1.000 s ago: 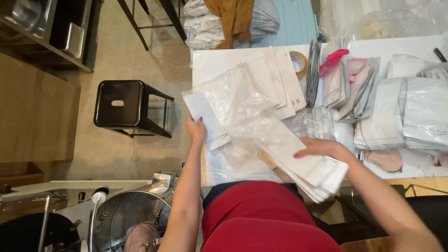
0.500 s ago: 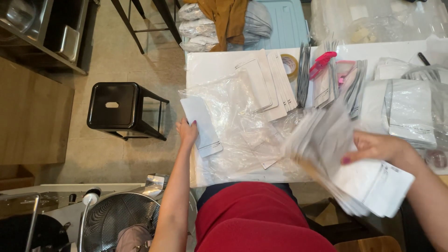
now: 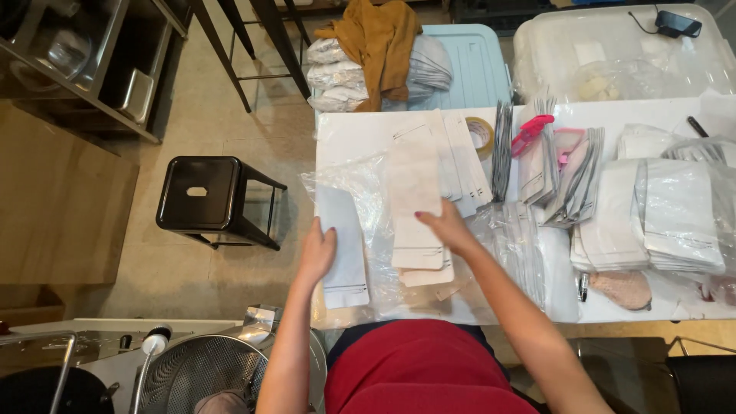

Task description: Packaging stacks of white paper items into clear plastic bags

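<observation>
From the head view, your left hand (image 3: 318,251) lies flat near the lower middle of the frame, fingers spread open on a single white pouch (image 3: 343,247) at the worktop's (image 3: 349,134) left edge. Just right of it, your right hand (image 3: 446,228) rests with fingers extended, not gripping, on a stack of white pouches (image 3: 414,203) lying over clear plastic bags (image 3: 366,201). A black stool (image 3: 208,199) stands at left.

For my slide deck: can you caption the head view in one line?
Seated at a white table, left hand on one flat pouch, right hand on a pouch stack.
</observation>
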